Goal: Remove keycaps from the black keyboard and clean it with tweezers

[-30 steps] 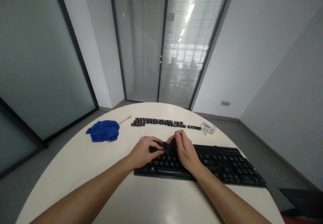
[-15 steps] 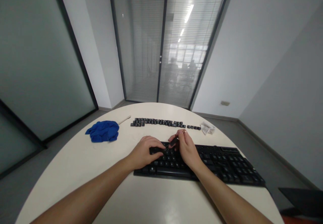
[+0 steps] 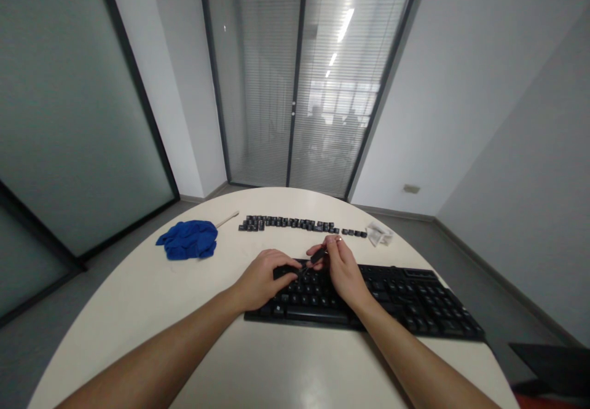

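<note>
A black keyboard (image 3: 318,314) lies across the table, with several keys gone from its upper left part. My right hand (image 3: 343,271) is closed around the dark handle of a small tool that looks like a keycap puller (image 3: 318,255). Its thin wire end points down and left at the keyboard. My left hand (image 3: 267,278) rests over the keyboard's left end, thumb and fingers curled close together around the wire end. Whatever lies between those fingertips is too small and covered to make out. Beyond the hands, loose black keycaps (image 3: 295,223) stand in rows.
A crumpled blue cloth (image 3: 188,240) lies at the left, with a thin pale stick-like brush (image 3: 228,218) beside it. White crumpled tissue or packaging (image 3: 380,234) sits right of the keycaps. The round table's (image 3: 133,311) edge curves around everything.
The puller's handle has tilted and shifted slightly in my right hand, and its fingers have moved a little. My left hand stays nearly in place. The keycap rows look unchanged.
</note>
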Available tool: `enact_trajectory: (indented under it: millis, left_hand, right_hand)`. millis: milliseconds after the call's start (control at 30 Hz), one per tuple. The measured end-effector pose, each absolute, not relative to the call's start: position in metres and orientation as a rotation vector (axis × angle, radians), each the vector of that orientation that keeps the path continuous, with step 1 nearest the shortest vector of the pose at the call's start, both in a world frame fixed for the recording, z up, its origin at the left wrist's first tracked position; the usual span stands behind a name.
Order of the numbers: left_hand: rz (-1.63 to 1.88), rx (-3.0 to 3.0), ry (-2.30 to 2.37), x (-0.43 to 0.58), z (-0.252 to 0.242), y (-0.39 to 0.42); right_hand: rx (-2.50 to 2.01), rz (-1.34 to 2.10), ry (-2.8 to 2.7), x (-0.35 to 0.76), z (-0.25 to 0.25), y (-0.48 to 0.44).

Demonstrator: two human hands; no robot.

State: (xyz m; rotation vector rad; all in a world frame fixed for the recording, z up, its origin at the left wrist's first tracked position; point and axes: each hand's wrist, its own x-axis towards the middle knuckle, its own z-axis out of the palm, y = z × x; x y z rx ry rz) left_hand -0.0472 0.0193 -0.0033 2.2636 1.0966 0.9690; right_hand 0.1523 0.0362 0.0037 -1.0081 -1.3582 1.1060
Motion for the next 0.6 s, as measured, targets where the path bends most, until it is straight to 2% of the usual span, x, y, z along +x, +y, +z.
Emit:
enact_trajectory:
  millis: [367, 600]
  left_hand:
    - [1.015, 2.245, 1.26, -0.0453, -0.0033, 0.0146]
    - [1.052, 2.233, 1.186, -0.0453, -0.006, 0.0167]
  right_hand:
    - [-0.962, 1.178, -1.334, 0.1516, 0.0052, 0.0358]
    - [-0.963, 1.169, -1.354, 0.152, 0.0042, 0.0378]
